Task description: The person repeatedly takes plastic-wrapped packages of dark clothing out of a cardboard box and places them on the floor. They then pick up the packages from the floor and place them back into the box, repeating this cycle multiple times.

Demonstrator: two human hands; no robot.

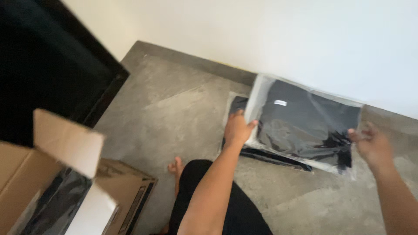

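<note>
Head view, looking down at a grey concrete floor (174,113) beside a white wall (270,39). Both hands were on one clear plastic bag with a folded black garment (305,126) inside; the bag was held tilted, just above the floor and close to the foot of the wall. Left hand (237,128) pinched the bag's left edge, thumb on top, fingers behind the plastic. Right hand (372,141) gripped the bag's right edge, fingertips curled round the rim; motion blur there, so exact finger placement couldn't be read. A small white label (280,103) showed through the plastic near the bag's upper left corner. A second bagged black garment (237,104) lay flat on the floor directly under the held bag, sticking out past its left and lower edges; touching or slightly apart, couldn't tell. Person's knee in black trousers (209,182) sat below and left of the held bag, a bare foot (176,167) just left of the knee. Well left of the held bag stood an open cardboard box (26,174), one flap up, with shiny black plastic-wrapped contents (61,196) visible inside. A second cardboard box (126,191) sat between the open box and the knee. Dark doorway (48,61) far left of the bag.
</note>
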